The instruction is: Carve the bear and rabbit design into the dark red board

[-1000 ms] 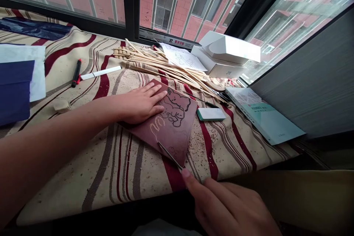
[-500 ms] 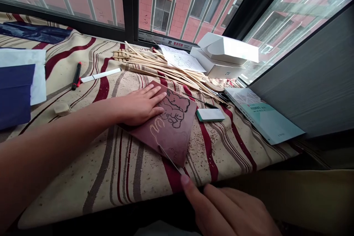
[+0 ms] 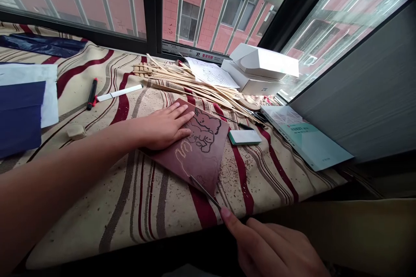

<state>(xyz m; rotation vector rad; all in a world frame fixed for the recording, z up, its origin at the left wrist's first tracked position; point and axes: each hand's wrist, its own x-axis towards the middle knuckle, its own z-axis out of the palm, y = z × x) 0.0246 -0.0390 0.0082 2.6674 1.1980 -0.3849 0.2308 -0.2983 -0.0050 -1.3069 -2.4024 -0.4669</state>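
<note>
A dark red lino block (image 3: pixel 198 169), carved with pale animal outlines, lies diagonally at lower center; a slim metal carving tool (image 3: pixel 205 191) rests its tip on the block's lower edge.

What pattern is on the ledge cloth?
The cloth is cream with wavy dark red and brown stripes; head view.

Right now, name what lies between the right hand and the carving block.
A carving tool's metal shaft runs from the right hand to the block, seen in the head view.

One left hand (image 3: pixel 164 130), one right hand (image 3: pixel 273 251), one carved block (image 3: pixel 208 160), one carving tool (image 3: pixel 204 191)
</note>
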